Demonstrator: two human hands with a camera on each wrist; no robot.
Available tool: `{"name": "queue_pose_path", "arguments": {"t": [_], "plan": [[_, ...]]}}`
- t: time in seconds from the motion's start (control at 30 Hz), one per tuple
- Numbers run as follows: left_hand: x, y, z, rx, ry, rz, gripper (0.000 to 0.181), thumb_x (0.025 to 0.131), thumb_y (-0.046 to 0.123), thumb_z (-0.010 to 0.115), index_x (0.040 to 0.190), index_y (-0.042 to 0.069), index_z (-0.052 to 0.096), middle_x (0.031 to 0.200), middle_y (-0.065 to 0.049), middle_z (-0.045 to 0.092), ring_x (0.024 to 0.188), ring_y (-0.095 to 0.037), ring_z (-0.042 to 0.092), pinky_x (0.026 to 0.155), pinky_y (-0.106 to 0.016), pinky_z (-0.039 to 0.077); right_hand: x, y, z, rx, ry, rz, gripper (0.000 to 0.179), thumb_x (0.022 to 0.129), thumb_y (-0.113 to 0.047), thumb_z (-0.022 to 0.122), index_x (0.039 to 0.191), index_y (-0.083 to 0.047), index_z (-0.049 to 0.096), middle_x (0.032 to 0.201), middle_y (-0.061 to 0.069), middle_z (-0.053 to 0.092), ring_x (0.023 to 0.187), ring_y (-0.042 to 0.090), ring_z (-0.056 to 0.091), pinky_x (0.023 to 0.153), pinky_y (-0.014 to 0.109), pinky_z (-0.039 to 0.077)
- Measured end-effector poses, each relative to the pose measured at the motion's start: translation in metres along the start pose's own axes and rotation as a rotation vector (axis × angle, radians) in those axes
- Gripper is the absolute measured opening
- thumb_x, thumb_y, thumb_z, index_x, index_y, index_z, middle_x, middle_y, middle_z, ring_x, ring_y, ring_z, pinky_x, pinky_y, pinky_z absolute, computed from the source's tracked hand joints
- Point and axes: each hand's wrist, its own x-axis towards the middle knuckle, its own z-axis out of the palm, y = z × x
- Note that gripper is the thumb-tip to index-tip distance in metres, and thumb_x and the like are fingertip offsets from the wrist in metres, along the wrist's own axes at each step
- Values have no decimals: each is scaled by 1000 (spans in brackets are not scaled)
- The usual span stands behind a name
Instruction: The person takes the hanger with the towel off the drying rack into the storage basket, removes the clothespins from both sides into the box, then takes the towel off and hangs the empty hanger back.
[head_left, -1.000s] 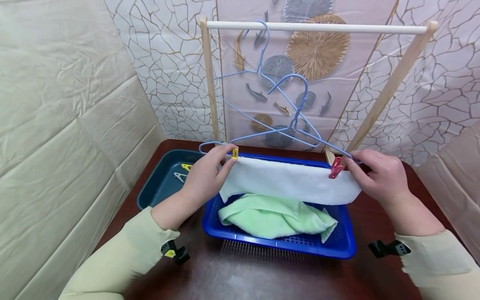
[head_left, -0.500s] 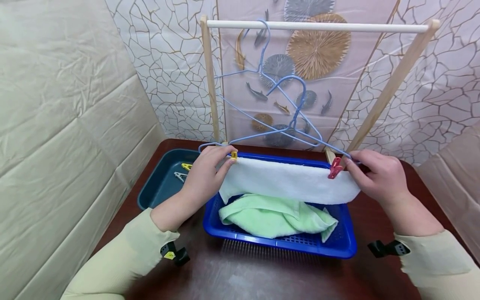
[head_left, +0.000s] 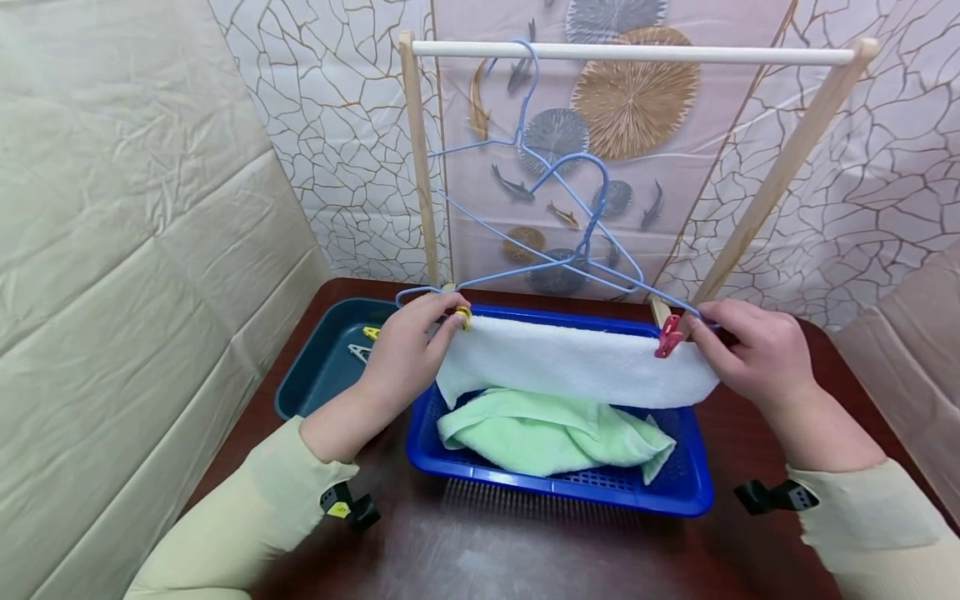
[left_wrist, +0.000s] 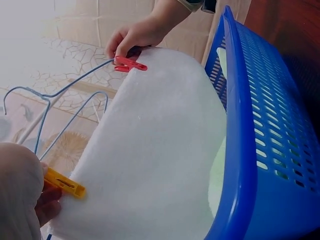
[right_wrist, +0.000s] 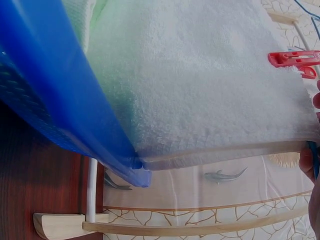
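A white towel (head_left: 577, 362) is folded over the lower bar of a blue wire hanger (head_left: 604, 187) and hangs above a blue basket. My left hand (head_left: 405, 343) pinches a yellow clothespin (left_wrist: 65, 183) at the towel's left top edge. At the other end, my right hand (head_left: 759, 350) grips the hanger's right corner between thumb and fingers. Just inside that hand, a red clothespin (head_left: 669, 337) sits clipped on the towel's top edge, and it also shows in both wrist views. A crumpled green towel (head_left: 555, 433) lies in the basket below.
The blue basket's front rim (head_left: 555, 487) faces me on a dark brown table (head_left: 480, 554). To its left stands a teal tray (head_left: 326, 379) with a yellow clothespin (head_left: 371, 332) and a white clothespin (head_left: 358, 353). Behind, a second blue hanger (head_left: 537, 77) hangs from a wooden rack's white bar (head_left: 637, 55).
The yellow clothespin has turned and shifted slightly down and left under my left fingers. The held hanger's hook has drifted a little left. My right hand keeps nearly the same place.
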Motion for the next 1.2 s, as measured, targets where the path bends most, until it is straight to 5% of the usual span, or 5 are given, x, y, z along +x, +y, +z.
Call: {"name": "queue_pose_path", "arguments": {"t": [0.3,0.53,0.93,1.2], "plan": [[-2,-8,-1,-116,157,-1,23,96,23,66,114,15,76,111,3,73,89,-7,64,58,-25,48,-1,0,2,16,19,18,49,99,-44,52,84,-1,72,74,11,69,53,18,56,51,25,44],[-2,-10,-2,-223,175,-74,23,96,25,66,114,14,76,111,3,73,100,-8,66,80,-28,57,-2,0,2,22,19,22,47,98,-42,53,84,-1,72,75,11,69,54,18,56,52,23,44],[2,-16,-3,-461,196,-226,28,96,28,66,114,10,75,107,0,73,99,-12,67,87,-29,55,-2,0,4,15,12,27,48,99,-42,51,84,-1,72,74,11,69,54,19,56,51,25,44],[2,-17,-3,-548,179,-251,28,97,22,64,119,7,72,113,-2,73,103,-13,67,90,-28,53,-2,0,4,23,6,47,47,98,-41,52,86,-1,73,76,11,70,55,20,58,53,23,45]]}}
